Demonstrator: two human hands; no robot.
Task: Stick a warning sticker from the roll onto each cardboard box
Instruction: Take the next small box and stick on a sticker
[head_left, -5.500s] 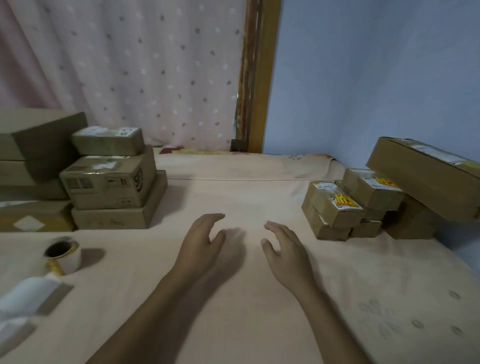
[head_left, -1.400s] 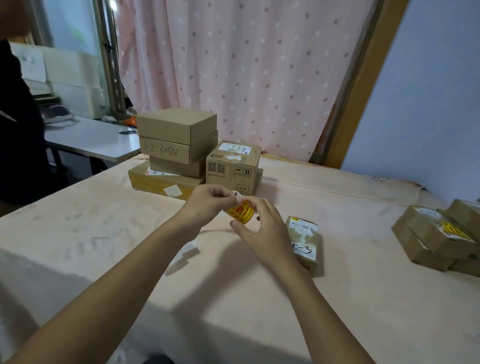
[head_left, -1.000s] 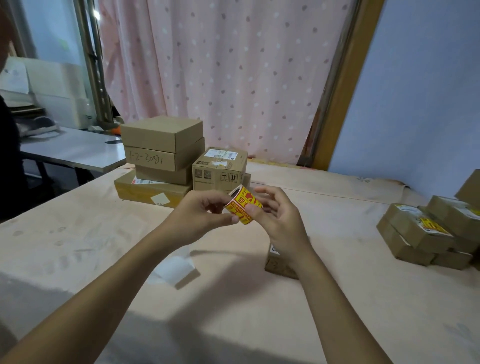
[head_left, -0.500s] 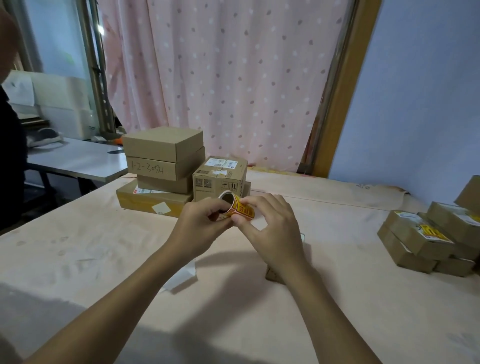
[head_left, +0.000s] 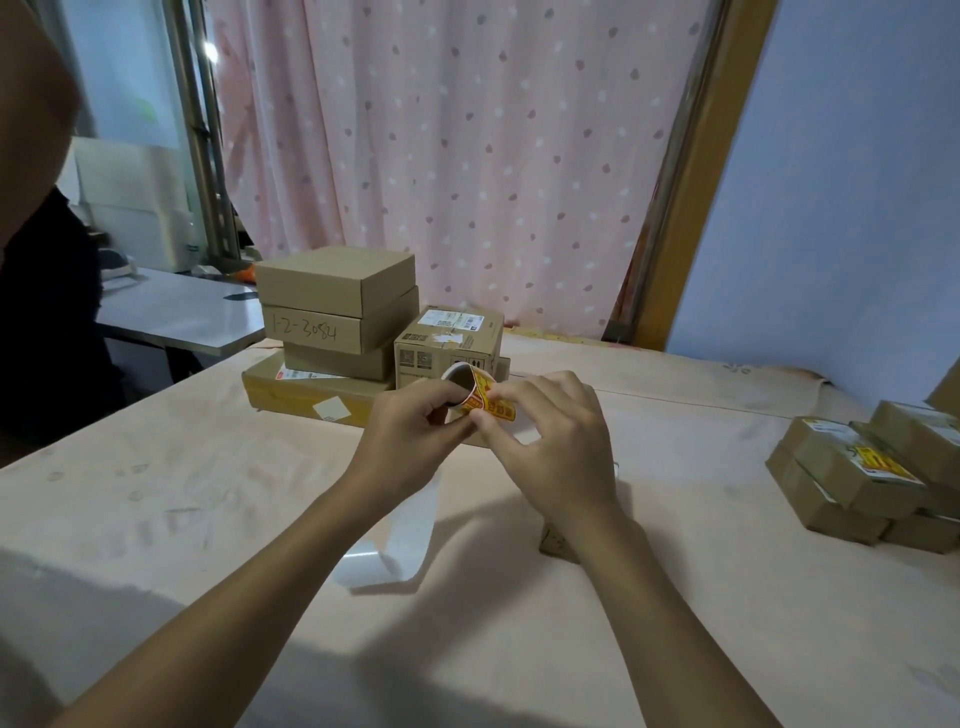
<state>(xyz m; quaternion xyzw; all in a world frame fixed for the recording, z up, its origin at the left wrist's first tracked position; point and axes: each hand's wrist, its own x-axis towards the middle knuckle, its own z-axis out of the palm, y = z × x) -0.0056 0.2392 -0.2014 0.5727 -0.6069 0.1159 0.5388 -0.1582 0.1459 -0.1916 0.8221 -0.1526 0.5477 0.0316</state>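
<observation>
text: "1-2-3084" | handwritten | on: stacked cardboard box (head_left: 332, 328) side

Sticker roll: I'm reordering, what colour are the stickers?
Yellow with red markings on the sticker roll; head view.

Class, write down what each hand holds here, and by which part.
The left hand grips the sticker roll by its side, fingers curled around it. The right hand pinches the free edge of a yellow sticker on that roll.

bare worktop (head_left: 171, 499) gives passage at near left and near right. stacked cardboard boxes (head_left: 337, 317) block the far left; stickered boxes (head_left: 852, 483) block the right edge; small box (head_left: 557, 543) and backing strip (head_left: 400, 540) lie mid-worktop.
</observation>
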